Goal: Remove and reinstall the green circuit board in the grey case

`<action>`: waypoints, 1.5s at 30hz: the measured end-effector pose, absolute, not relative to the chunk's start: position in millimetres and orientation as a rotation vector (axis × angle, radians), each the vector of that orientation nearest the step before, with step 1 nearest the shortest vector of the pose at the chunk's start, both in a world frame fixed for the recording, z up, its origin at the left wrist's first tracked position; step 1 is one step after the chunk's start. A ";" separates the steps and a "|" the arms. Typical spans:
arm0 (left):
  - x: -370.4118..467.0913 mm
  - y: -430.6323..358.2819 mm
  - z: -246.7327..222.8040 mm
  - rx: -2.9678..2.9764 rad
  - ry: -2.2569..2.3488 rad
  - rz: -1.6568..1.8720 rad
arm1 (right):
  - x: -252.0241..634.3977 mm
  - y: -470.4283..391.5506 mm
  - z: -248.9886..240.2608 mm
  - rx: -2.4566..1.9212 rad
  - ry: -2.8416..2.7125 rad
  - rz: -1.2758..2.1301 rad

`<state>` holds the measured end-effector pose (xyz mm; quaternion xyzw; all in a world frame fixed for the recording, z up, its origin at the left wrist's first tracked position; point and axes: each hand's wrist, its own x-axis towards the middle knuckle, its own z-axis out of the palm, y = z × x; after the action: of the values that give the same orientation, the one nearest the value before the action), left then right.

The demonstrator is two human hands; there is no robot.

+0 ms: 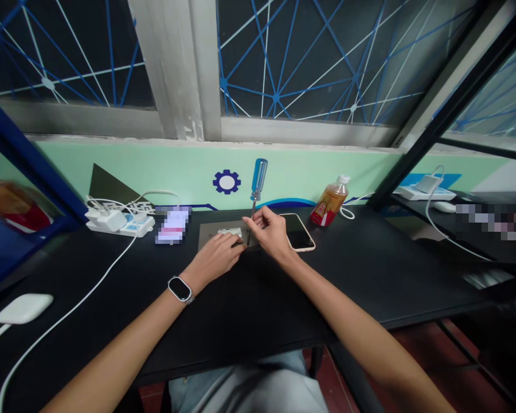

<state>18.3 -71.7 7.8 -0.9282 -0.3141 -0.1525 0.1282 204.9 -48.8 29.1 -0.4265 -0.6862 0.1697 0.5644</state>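
A screwdriver with a clear blue handle [259,175] stands nearly upright, tip down. My right hand [270,232] pinches its shaft between thumb and fingers. Beside the tip, my left hand [218,255] is closed near a small pale metal part [230,232], its fingertips partly hiding what they press or hold. Both hands are over a grey-brown flat sheet [205,230] on the black desk. A watch [180,288] is on my left wrist.
Right of the sheet lies a phone in a pale case [300,232], with a drink bottle [330,201] behind it. Power strip [141,225], blurred-screen device [173,225] and white charger [24,308] are at left. Shelf frame [413,149] rises at right.
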 end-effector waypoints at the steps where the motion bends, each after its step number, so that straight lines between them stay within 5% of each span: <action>1: 19.9 -72.6 7.7 -2.684 -0.914 -0.434 | 205.1 -48.9 30.1 -1.006 -1.610 0.396; 24: 16.3 -52.6 12.3 -2.816 -1.167 -0.613 | 243.6 -34.1 29.2 -0.971 -1.239 0.634; 30: 11.8 -12.5 16.0 -2.867 -1.403 -0.308 | 241.7 -32.4 21.3 -0.990 -1.246 0.681; 37: 10.9 -53.8 14.9 -2.499 -1.683 -0.337 | 239.6 -31.8 17.5 -0.967 -1.250 0.691; 45: 9.0 -58.0 21.7 -2.353 -1.436 -0.497 | 234.3 -34.6 14.3 -0.963 -1.309 0.728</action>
<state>9.0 -58.0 21.7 -0.8279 -0.5052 -0.1749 0.1696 234.3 -34.6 14.3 -0.4204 -0.5714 0.3178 0.6291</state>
